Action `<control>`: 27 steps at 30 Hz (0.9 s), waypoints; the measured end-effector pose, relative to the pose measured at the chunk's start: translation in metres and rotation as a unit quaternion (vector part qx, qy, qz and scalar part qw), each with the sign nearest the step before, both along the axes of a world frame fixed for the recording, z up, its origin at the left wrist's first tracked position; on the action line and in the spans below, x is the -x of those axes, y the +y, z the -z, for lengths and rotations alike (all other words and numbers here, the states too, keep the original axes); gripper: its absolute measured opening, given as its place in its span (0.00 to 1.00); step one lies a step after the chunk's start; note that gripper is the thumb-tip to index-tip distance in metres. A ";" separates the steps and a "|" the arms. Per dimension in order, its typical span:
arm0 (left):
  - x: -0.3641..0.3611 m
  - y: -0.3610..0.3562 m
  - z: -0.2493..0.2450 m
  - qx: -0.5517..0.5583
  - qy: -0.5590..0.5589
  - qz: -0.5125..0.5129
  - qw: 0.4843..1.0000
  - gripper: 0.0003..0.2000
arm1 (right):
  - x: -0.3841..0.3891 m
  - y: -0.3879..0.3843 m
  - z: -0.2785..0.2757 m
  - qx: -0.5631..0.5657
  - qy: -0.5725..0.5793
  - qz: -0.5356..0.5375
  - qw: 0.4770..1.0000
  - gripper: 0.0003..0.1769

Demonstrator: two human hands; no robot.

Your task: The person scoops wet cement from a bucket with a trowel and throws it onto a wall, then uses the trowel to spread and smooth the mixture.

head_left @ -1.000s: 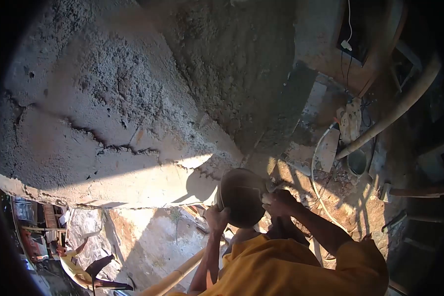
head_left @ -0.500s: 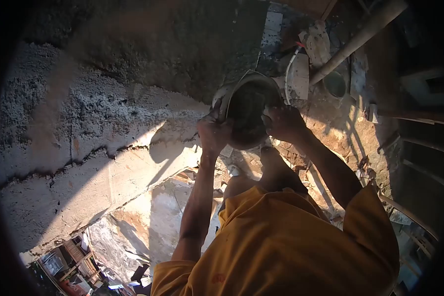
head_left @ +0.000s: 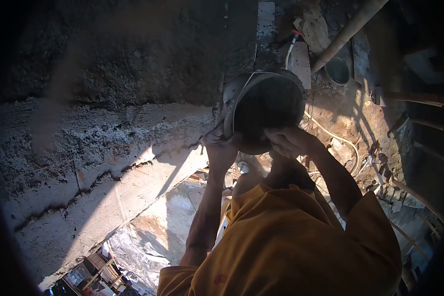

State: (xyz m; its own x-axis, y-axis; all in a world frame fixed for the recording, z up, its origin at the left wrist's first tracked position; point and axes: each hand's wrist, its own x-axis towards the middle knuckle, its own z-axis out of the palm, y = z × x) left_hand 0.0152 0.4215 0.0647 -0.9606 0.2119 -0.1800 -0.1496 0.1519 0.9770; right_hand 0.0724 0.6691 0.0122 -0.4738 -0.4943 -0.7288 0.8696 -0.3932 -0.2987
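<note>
- Filling the lower middle of the frame, an orange shirt [head_left: 291,241]
- Left hand [head_left: 223,148], near the centre, fingers clamped on the lower-left rim of a dark bucket [head_left: 269,108]
- Right hand [head_left: 295,140], right of centre, fingers close together against the bucket's lower rim; cannot tell whether they grip
- Bucket itself just above centre, mouth facing the camera, inside in shadow
- Rough, partly sunlit ledge [head_left: 98,212], left
- Pale hose [head_left: 348,140], right
- Pole [head_left: 352,34] beside a second bucket [head_left: 338,70], upper right
</note>
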 end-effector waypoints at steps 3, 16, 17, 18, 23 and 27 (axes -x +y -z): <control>-0.003 0.000 0.003 -0.048 -0.014 -0.065 0.997 0.07 | 0.005 -0.028 -0.035 -0.043 0.067 -0.032 0.996 0.23; -0.066 -0.094 0.088 -0.124 -0.053 -0.275 0.952 0.11 | 0.097 0.001 -0.134 0.131 0.243 0.195 0.941 0.15; -0.078 -0.108 0.080 -0.144 -0.033 -0.262 0.954 0.11 | 0.115 0.014 -0.156 0.110 0.304 0.230 0.918 0.16; -0.092 -0.127 0.073 -0.106 -0.057 -0.261 0.958 0.12 | 0.130 0.027 -0.185 0.037 0.375 0.272 0.885 0.17; -0.162 -0.166 0.042 -0.070 -0.102 -0.432 0.893 0.10 | 0.218 0.064 -0.264 -0.237 0.550 0.575 0.558 0.22; -0.199 -0.161 0.023 -0.087 0.028 -0.453 0.887 0.10 | 0.286 0.042 -0.316 -0.560 0.401 0.647 0.328 0.20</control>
